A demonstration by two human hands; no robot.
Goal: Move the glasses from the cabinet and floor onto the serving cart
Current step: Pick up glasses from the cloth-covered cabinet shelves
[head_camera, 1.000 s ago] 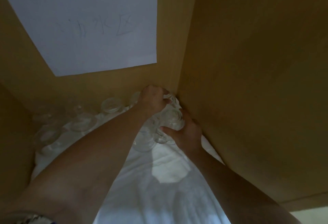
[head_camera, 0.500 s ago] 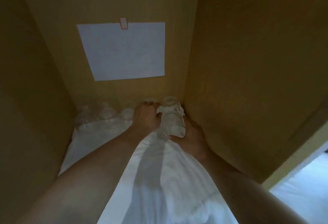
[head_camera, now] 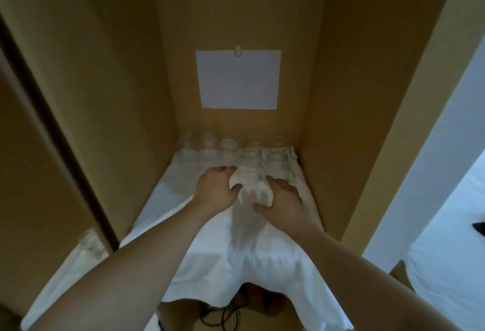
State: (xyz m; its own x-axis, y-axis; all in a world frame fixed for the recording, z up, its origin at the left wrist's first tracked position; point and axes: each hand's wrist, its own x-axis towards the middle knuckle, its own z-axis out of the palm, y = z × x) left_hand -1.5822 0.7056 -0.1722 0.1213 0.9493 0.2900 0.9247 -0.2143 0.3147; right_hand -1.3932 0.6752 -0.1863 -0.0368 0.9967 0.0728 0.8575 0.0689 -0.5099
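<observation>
Inside the wooden cabinet, a white cloth (head_camera: 236, 246) covers the shelf. Several clear glasses (head_camera: 207, 145) stand in a row along the back wall. A small cluster of clear glasses (head_camera: 253, 186) is out in front of that row, right of the middle, and both hands are on it. My left hand (head_camera: 214, 190) grips the cluster from the left, thumb in front and fingers curled over the top. My right hand (head_camera: 284, 199) grips it from the right, thumb under the near side. Blur hides how many glasses are in the cluster.
A white paper sheet (head_camera: 238, 80) is clipped to the back wall. Wooden side walls (head_camera: 338, 120) close in on both sides, with a dark door edge (head_camera: 52, 126) at left. Black cables (head_camera: 223, 315) lie below the cloth's front edge. A pale wall (head_camera: 433, 162) is at right.
My hands have drawn the cluster of glasses out of the back right corner toward the shelf's middle. The view has pulled back and now shows the whole cabinet.
</observation>
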